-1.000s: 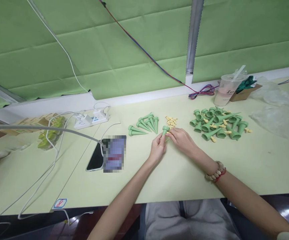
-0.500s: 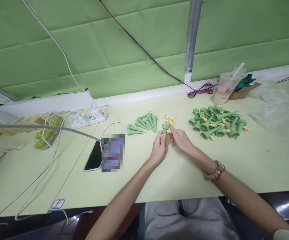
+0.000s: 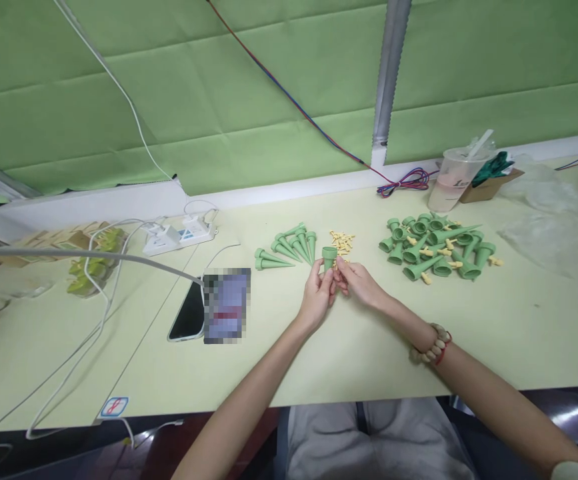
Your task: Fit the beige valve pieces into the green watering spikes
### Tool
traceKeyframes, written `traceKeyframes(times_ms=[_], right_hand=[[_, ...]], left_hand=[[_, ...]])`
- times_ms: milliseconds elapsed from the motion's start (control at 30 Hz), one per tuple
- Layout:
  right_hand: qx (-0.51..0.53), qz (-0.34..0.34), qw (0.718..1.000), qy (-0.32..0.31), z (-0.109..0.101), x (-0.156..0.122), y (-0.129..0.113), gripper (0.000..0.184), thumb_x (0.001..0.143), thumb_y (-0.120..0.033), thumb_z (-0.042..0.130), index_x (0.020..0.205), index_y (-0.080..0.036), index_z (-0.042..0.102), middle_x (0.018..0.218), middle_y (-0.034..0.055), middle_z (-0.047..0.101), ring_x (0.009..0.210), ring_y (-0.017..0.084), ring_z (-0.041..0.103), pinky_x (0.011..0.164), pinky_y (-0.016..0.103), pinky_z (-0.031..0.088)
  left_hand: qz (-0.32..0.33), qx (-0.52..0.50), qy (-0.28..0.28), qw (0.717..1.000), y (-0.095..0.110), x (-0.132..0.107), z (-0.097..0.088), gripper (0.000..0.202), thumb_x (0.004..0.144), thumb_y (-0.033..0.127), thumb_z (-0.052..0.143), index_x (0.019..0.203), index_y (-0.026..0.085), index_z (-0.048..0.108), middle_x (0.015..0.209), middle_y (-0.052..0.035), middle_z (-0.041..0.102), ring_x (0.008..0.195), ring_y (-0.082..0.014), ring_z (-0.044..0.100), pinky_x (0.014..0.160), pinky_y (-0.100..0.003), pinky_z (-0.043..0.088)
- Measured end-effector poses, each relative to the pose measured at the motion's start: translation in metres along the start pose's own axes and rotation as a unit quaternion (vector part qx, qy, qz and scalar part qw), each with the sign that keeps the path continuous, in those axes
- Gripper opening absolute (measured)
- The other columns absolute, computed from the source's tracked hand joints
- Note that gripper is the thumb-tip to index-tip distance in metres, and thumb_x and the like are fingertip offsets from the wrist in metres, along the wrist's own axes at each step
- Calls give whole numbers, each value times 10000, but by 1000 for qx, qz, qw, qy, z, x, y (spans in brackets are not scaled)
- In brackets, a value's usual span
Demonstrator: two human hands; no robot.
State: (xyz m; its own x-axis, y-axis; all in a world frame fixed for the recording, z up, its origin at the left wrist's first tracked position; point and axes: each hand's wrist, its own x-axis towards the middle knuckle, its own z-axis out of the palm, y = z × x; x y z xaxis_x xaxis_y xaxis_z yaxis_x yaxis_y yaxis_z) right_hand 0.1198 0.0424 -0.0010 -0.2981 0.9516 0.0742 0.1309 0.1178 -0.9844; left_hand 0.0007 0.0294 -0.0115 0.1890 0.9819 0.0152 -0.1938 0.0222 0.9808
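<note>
Green cone (image 3: 329,254), one, mouth up, held in our left grip (image 3: 316,295) over the counter (image 3: 369,360), our right grip (image 3: 361,283) close beside, its hold unclear to us, between two cone groups (image 3: 449,234).

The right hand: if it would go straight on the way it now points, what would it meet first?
Probably the green cone held in the left hand; the right hand is close beside it, but whether they touch is unclear.

Looks like a workshop to me: a long table (image 3: 369,373) with a numbered tag (image 3: 114,407), heaped green cones (image 3: 415,253) and yellow pegs (image 3: 341,241), a power strip (image 3: 187,235).
</note>
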Motion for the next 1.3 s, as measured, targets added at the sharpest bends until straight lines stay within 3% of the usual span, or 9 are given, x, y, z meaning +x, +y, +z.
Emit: traceKeyframes(times_ms=[67, 133, 233, 333, 467, 700, 933, 1100, 1300], right_hand=[[-23, 9, 1000, 12, -7, 2, 0, 612, 852, -649, 195, 581, -183, 484, 470, -14, 451, 451, 123, 466, 515, 249, 380], [-123, -5, 989, 82, -18, 4, 2, 542, 877, -584, 253, 700, -176, 562, 533, 3, 518, 500, 140, 505, 544, 257, 388], [-313, -55, 930, 187, -35, 9, 12, 277, 879, -382, 404, 901, -189, 601, 771, 49, 627, 685, 181, 565, 638, 285, 403], [-385, -92, 902, 172, -42, 13, 24, 257, 860, -234, 423, 1048, -171, 587, 1006, 103, 633, 904, 224, 567, 791, 343, 400], [-427, -109, 889, 125, -39, 16, 32, 263, 874, -243, 425, 1051, -202, 615, 1141, 105, 600, 1051, 259, 516, 865, 403, 358], [-452, -111, 876, 127, -39, 18, 39, 362, 914, -214, 339, 1224, -178, 521, 1305, 106, 503, 1184, 244, 432, 939, 407, 315], [-456, -109, 875, 121, -41, 18, 39, 279, 876, -186, 424, 1076, -196, 618, 1149, 94, 619, 1070, 245, 512, 878, 402, 339], [-460, -115, 872, 122, -40, 17, 35, 287, 875, -169, 423, 1094, -187, 607, 1177, 97, 607, 1071, 248, 519, 860, 396, 354], [-454, -71, 872, 170, -43, 19, 33, 137, 800, -209, 574, 892, -171, 667, 930, 71, 691, 905, 230, 594, 803, 343, 407]], left_hand=[[23, 16, 34, 999, 1, 1, 0, 417, 785, 487, 542, 1080, 224, 407, 508, 98, 422, 353, -48, 362, 355, -161, 258], [31, 10, 82, 996, 3, 3, -1, 425, 790, 497, 531, 1082, 230, 375, 505, 104, 425, 347, -50, 366, 353, -161, 264], [31, -25, 142, 989, 7, 5, -4, 416, 774, 518, 541, 1022, 236, 363, 496, 112, 426, 341, -49, 370, 351, -157, 269], [23, -61, 154, 986, 9, 6, -5, 415, 750, 535, 561, 961, 238, 362, 481, 116, 420, 342, -57, 382, 348, -159, 281], [7, -76, 132, 988, 11, 6, -3, 427, 734, 535, 579, 955, 240, 363, 471, 120, 411, 336, -63, 381, 338, -161, 284], [-8, -75, 119, 990, 14, 4, -3, 374, 760, 510, 559, 924, 235, 365, 455, 120, 408, 326, -57, 352, 340, -158, 273], [-10, -63, 111, 992, 15, 4, -2, 345, 768, 495, 554, 843, 231, 344, 445, 123, 396, 319, -54, 341, 339, -158, 264], [-13, -68, 108, 992, 16, 3, -2, 366, 747, 508, 573, 828, 231, 348, 449, 120, 395, 319, -53, 346, 339, -158, 265], [-15, -60, 109, 992, 13, 5, -3, 360, 748, 510, 570, 851, 230, 369, 439, 118, 391, 316, -57, 347, 335, -160, 267]])
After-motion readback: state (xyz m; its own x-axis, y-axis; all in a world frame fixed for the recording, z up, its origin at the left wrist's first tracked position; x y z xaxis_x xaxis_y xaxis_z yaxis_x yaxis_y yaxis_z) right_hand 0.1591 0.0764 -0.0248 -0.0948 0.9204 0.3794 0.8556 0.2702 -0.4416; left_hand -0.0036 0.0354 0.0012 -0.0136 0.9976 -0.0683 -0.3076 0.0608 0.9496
